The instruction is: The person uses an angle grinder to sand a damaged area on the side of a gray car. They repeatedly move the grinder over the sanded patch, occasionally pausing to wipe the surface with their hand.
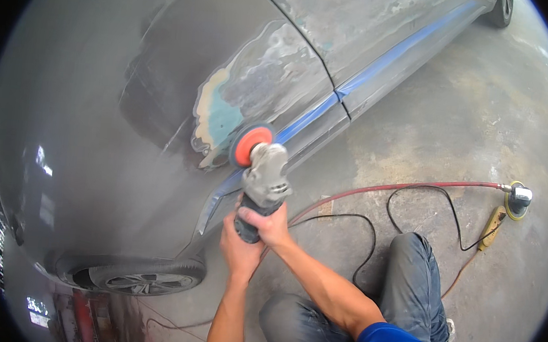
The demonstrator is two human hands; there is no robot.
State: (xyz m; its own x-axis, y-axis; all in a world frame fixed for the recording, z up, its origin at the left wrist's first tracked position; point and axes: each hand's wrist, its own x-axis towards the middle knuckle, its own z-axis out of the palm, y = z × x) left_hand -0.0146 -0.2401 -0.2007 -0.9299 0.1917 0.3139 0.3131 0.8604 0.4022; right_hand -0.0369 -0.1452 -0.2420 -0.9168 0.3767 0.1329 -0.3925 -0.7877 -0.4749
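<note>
My left hand (239, 254) and my right hand (274, 226) are both wrapped round the dark rear body of an angle grinder (267, 175). Its grey head points up, away from me, and carries an orange and grey disc (250, 145). The disc stands tilted against or just off the grey car panel (169, 97); whether it touches cannot be told. Beside it, the panel has a sanded patch (226, 111) with a cream rim and blue-green middle. Blue masking tape (308, 117) runs along the lower side of the car, just right of the disc.
A wheel (147, 280) is at lower left. On the concrete floor lie a red hose (409, 185), a round air sander (518, 199), a yellow power strip (492, 228) and a looping black cord (372, 235). My bent knees (414, 281) are close below the car.
</note>
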